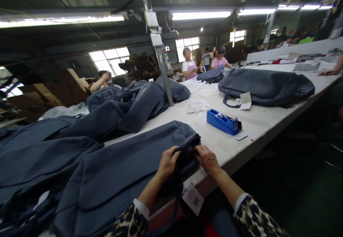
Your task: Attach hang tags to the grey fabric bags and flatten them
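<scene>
A grey-blue fabric bag [128,165] lies flat on the long white table [257,122] in front of me. My left hand [167,163] is closed on the bag's near corner, fingers curled over the dark edge. My right hand [207,160] pinches the same corner from the right side, by the zipper end. A white paper tag [193,198] with printed code hangs from the bag below my hands, over the table's edge.
More grey-blue bags [125,104] are piled to the left and behind. A blue tape dispenser [223,121] sits right of my hands, with white packets [198,105] beyond. Another bag [265,87] lies farther right. A metal post [163,69] rises from the table. Other people work at the far end.
</scene>
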`<state>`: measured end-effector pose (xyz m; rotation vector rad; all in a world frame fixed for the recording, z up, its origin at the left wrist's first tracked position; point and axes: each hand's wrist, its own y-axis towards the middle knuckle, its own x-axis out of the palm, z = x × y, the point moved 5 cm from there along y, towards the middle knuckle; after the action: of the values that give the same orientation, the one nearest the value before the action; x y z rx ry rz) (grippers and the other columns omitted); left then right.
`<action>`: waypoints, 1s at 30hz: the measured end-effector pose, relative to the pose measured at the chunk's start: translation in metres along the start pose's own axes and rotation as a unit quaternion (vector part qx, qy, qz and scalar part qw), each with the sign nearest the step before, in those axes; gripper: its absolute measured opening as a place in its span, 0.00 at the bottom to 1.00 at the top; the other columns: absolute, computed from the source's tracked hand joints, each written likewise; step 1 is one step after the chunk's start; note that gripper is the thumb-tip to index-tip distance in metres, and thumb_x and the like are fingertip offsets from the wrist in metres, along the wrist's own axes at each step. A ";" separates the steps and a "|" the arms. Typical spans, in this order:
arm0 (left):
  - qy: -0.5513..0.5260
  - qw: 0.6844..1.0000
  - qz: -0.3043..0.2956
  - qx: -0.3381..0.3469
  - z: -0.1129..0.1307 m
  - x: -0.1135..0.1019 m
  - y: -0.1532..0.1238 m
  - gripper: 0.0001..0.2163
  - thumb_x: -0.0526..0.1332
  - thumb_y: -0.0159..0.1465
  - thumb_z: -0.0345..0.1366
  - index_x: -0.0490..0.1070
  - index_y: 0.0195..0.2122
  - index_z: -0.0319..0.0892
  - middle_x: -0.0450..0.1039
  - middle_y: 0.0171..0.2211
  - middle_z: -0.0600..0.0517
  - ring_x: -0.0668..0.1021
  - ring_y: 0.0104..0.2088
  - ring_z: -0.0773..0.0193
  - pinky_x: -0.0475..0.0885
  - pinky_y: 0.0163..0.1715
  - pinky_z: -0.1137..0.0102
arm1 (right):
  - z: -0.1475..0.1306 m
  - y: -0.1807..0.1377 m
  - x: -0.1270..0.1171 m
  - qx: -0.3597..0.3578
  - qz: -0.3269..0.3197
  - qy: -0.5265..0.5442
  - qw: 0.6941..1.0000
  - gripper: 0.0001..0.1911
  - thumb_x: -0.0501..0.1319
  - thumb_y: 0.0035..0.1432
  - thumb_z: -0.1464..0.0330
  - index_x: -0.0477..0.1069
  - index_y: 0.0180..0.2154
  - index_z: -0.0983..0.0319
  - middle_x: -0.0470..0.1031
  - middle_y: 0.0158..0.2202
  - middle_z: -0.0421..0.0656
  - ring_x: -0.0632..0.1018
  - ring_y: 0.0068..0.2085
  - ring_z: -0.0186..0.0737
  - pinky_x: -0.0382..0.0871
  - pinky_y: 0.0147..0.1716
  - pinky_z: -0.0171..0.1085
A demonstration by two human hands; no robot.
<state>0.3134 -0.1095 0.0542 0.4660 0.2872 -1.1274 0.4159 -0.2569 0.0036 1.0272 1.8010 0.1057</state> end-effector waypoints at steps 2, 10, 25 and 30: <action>0.002 1.000 -0.001 0.007 0.000 -0.001 0.000 0.15 0.56 0.65 0.43 0.77 0.44 0.39 0.78 0.35 0.50 0.76 0.37 0.59 0.71 0.39 0.70 | 0.000 0.003 0.000 -0.010 -0.013 -0.017 1.000 0.05 0.56 0.63 0.71 0.70 0.35 0.57 0.74 0.37 0.45 0.72 0.42 0.43 0.66 0.42 0.37; 0.017 0.999 -0.029 0.025 0.008 -0.001 -0.010 0.14 0.56 0.66 0.40 0.77 0.44 0.40 0.78 0.35 0.51 0.76 0.37 0.60 0.69 0.39 0.71 | 0.047 0.038 -0.042 0.033 0.008 -0.046 0.998 0.08 0.57 0.63 0.69 0.69 0.30 0.59 0.75 0.33 0.44 0.73 0.38 0.42 0.63 0.39 0.37; 0.078 0.996 -0.023 0.035 0.006 0.000 -0.010 0.13 0.58 0.64 0.37 0.77 0.47 0.42 0.80 0.43 0.50 0.79 0.44 0.57 0.71 0.49 0.65 | 0.073 0.041 -0.023 0.129 0.025 -0.001 0.991 0.08 0.59 0.60 0.62 0.74 0.33 0.58 0.75 0.27 0.41 0.75 0.30 0.40 0.66 0.32 0.36; 0.117 0.990 -0.016 0.072 0.016 -0.010 -0.028 0.21 0.62 0.63 0.40 0.70 0.57 0.43 0.70 0.58 0.46 0.70 0.59 0.56 0.61 0.62 0.60 | 0.024 0.018 -0.038 0.039 0.067 -0.010 0.997 0.20 0.60 0.60 0.65 0.68 0.55 0.56 0.70 0.55 0.48 0.69 0.56 0.49 0.63 0.54 0.46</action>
<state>0.2838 -0.1191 0.0662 0.7264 0.4204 -1.1313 0.4505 -0.2807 0.0286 1.2002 1.7284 0.1075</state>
